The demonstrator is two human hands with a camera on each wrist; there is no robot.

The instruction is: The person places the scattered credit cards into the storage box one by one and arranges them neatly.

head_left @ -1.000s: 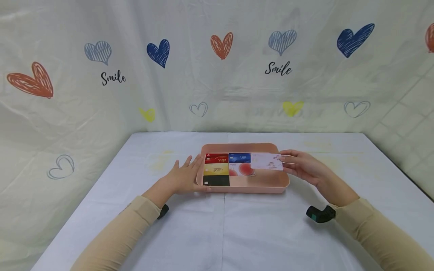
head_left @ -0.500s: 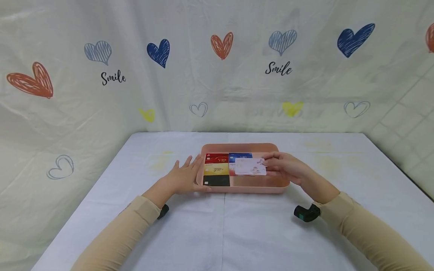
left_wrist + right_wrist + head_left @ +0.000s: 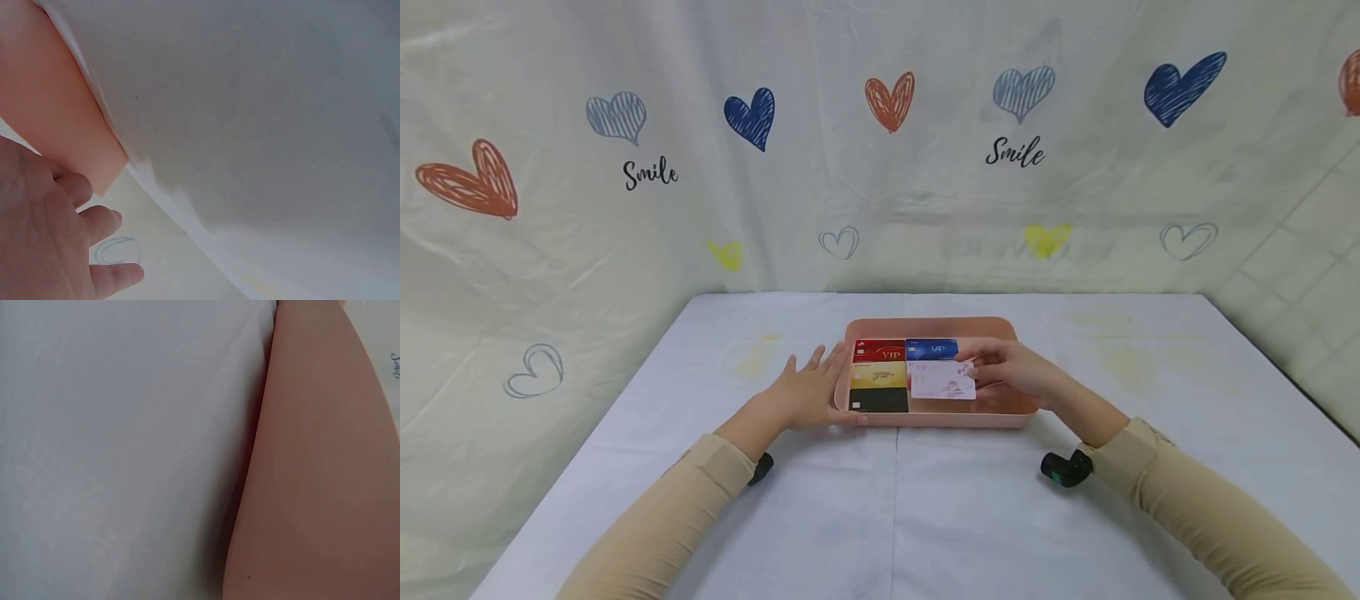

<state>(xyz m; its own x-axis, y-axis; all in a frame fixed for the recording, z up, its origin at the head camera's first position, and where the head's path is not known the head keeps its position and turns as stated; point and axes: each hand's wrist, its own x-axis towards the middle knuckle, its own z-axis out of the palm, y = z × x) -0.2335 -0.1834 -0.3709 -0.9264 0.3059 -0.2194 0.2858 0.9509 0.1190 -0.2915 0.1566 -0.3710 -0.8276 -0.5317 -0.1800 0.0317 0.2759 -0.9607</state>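
A pale pink card (image 3: 942,381) lies over the peach-printed card in the tray, and my right hand (image 3: 1017,369) pinches its right end. The shallow pink tray (image 3: 925,421) stands on the table. In its left column lie a red VIP card (image 3: 879,350), a gold card (image 3: 878,374) and a black card (image 3: 878,401). A blue VIP card (image 3: 931,349) lies just behind the pale pink one. My left hand (image 3: 801,393) rests with spread fingers against the tray's left side. In the right wrist view the tray wall (image 3: 319,462) hides the right hand.
A white cloth covers the table (image 3: 820,508), which runs on to both sides and in front of the tray. Behind it hangs a white curtain (image 3: 805,192) printed with hearts. Each wrist bears a black camera, such as the right wrist camera (image 3: 1066,469).
My right hand has carried the pale pink card left and toward me, from the blue card's right end to over the peach-printed card. My left hand has stayed still.
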